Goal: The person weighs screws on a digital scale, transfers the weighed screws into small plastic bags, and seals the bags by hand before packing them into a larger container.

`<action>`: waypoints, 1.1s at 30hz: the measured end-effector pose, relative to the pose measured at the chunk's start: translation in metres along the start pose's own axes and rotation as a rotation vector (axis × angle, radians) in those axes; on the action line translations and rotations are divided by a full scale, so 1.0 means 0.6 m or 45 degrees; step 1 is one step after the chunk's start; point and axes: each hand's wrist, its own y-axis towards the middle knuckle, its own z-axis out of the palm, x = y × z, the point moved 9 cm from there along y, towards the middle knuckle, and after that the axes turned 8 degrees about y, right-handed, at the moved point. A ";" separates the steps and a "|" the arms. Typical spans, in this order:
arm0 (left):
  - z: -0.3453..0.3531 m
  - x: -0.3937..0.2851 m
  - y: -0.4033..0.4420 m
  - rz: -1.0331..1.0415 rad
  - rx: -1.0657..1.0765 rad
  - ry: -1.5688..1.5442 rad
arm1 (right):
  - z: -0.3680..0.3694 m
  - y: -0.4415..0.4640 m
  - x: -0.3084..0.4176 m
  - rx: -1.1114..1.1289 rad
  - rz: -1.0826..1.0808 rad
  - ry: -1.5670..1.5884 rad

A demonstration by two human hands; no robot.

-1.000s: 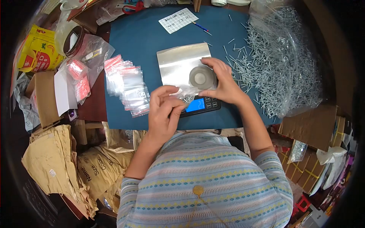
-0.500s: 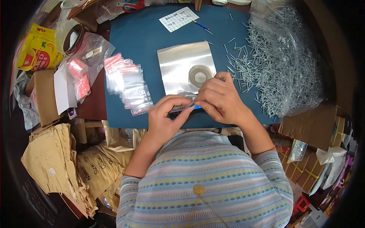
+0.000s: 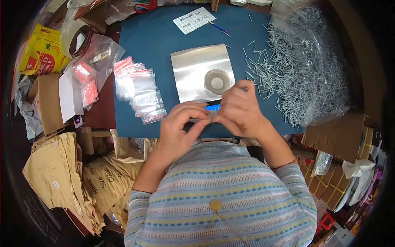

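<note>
My left hand and my right hand meet in front of the scale, both pinching a small clear plastic bag that their fingers largely cover. The scale's steel plate lies just beyond them, and part of its blue display shows between the hands. A round grey cup stands on the right side of the plate, its inside bottom visible. To the left lies an overlapping row of clear zip bags with red edges. A large heap of screws spreads on the right, partly under clear plastic.
A white label sheet and a blue pen lie at the back of the blue mat. Loose screws are scattered right of the scale. At the left are a yellow package, a cardboard box and packs with red edges.
My right hand has let go of the cup and come to the bag beside my left hand. The cup stays on the plate. Since half a second ago, more of the display shows.
</note>
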 end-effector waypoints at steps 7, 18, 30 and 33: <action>-0.057 0.016 -0.013 -0.106 0.053 0.121 | -0.005 -0.022 -0.055 0.031 0.349 0.238; -0.247 0.151 -0.173 -0.949 0.356 0.703 | -0.127 -0.226 -0.257 0.079 1.266 -0.808; -0.186 0.154 -0.124 -0.716 0.153 0.562 | -0.116 -0.220 -0.298 -0.055 1.178 -0.286; -0.168 0.143 -0.110 -0.610 0.126 0.538 | -0.150 -0.226 -0.315 -0.134 1.275 -0.063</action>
